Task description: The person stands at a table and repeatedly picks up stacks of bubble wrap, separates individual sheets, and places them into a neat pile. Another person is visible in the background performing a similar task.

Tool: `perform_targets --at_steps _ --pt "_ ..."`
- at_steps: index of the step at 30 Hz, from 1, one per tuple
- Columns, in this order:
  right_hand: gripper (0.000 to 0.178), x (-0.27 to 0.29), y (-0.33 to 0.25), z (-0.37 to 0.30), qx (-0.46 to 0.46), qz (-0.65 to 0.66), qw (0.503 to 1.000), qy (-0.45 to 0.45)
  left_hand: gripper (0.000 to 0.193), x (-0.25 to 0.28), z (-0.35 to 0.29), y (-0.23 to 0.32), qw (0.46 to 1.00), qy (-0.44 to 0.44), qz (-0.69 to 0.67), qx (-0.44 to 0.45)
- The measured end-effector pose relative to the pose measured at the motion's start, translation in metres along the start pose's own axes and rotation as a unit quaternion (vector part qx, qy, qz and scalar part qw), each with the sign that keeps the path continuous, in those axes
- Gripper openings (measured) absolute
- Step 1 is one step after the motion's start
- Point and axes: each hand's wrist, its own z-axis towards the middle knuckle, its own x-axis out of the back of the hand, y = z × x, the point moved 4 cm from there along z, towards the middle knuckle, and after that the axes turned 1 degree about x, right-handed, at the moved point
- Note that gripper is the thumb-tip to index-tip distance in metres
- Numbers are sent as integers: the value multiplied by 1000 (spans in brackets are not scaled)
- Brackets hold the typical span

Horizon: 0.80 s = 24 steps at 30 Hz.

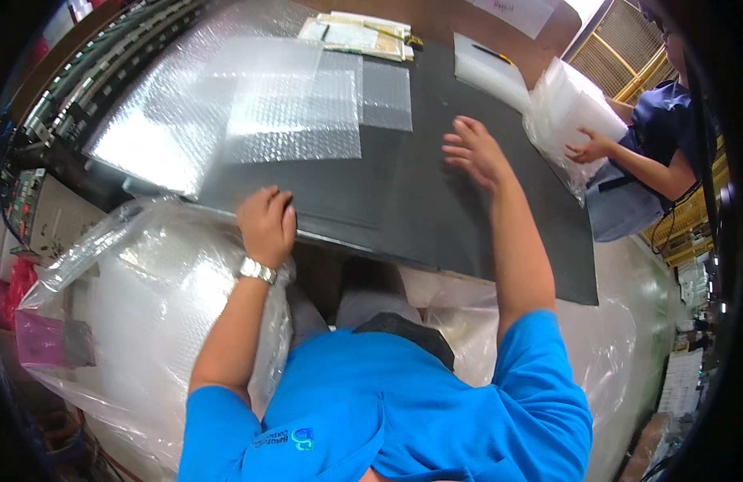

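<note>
My left hand (267, 225) is at the front edge of the dark table (419, 201), fingers curled in and wrist bearing a metal watch. Whatever its fingers may hold is hidden. Over the table's right half, my right hand (477, 153) is open, fingers stretched out, with nothing in it. Between and beyond the hands lie several overlapping clear bubble wrap sheets (295, 116). A larger bubble wrap sheet (158, 132) covers the table's left part.
A plastic bag with bubble wrap (162, 273) stands below the table's left edge. Papers (359, 36) and a white foam stack with a pen (488, 72) lie at the back. At right, a co-worker (661, 128) handles a bundle of white sheets (572, 112). Equipment racks (90, 80) line the left.
</note>
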Motion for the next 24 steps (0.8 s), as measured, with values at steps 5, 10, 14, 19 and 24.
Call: perform_targets --at_steps 5,10,14,19,24 --pt "68 -52 26 119 -106 110 984 91 28 -9 -14 -8 996 69 64 -4" --pt "75 -83 46 148 -45 26 992 115 31 -10 -21 -14 995 69 66 0" --pt "73 -90 15 115 85 -345 873 333 32 -11 -23 -19 995 73 74 4" --pt "69 -88 40 136 46 -443 864 235 34 -10 -19 -17 996 64 60 9" --pt "66 -99 38 138 168 -211 950 157 36 -10 -15 -13 997 52 58 11"
